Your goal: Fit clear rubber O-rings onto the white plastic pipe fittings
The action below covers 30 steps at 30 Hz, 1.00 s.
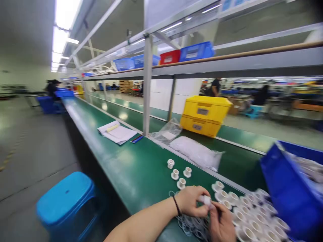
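Left hand [193,201] – low in view, over the near edge of the green bench [131,171]; fingers curled, thumb and fingertips pinching a small white part [207,200]; dark wristband [176,205] on the wrist. Right hand [222,224] – just below and right of the left, fingertips drawn together against the same part from beneath; blurred, so grip or mere touch cannot be told. Small white part – held in the air between both hands, above the bench, directly over a heap of thin pale rings [190,226] lying on the green surface. White flanged spools [252,215] – a dense cluster, standing upright on the bench just right of the hands, reaching to the foot of a blue bin [290,195]. Four stray spools [180,174] – upright, apart from the cluster, beyond the left hand. Clear bag [196,153] of white contents – lying flat behind the stray spools. Yellow crates [205,116] – two, stacked, on the far lane. Papers [117,132] with pens [137,138] beside them, further along the bench to the left. Blue stool [67,198] on the floor, left of the bench.
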Available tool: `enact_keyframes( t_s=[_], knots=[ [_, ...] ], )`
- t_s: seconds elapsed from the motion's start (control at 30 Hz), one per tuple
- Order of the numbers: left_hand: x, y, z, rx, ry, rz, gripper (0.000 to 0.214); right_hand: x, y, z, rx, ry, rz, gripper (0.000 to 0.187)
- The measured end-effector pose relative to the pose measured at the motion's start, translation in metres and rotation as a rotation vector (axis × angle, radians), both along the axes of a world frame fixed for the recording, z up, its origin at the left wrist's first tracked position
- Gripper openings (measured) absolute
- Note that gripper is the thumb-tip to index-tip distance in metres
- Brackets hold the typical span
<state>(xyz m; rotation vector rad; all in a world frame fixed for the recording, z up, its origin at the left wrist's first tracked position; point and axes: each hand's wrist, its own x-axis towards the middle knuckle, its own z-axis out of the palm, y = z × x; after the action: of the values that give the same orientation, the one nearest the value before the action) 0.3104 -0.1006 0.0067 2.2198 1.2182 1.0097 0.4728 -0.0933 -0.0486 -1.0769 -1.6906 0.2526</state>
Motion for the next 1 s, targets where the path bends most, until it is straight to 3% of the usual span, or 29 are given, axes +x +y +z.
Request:
enact_keyframes(
  t_s=[0.13,0.47,0.6,0.87,1.0],
  knots=[
    [0.000,-0.002,0.004,0.077,-0.088,-0.012,0.038,-0.012,-0.014,0.023,0.024,0.048,0.058,0.031],
    [-0.001,-0.004,0.007,0.026,-0.115,-0.088,0.035,-0.011,-0.018,0.027,0.010,0.063,0.140,0.019],
    [0.000,-0.004,0.008,0.016,-0.112,-0.052,0.028,-0.013,-0.017,0.034,-0.005,0.087,0.134,0.016],
    [-0.001,-0.002,0.008,0.040,-0.042,-0.059,0.028,-0.016,-0.018,0.033,-0.227,0.222,0.113,0.025],
    [-0.001,-0.001,0.006,0.066,-0.027,-0.085,0.028,-0.016,-0.019,0.036,-0.316,0.240,0.167,0.029]
  ],
)
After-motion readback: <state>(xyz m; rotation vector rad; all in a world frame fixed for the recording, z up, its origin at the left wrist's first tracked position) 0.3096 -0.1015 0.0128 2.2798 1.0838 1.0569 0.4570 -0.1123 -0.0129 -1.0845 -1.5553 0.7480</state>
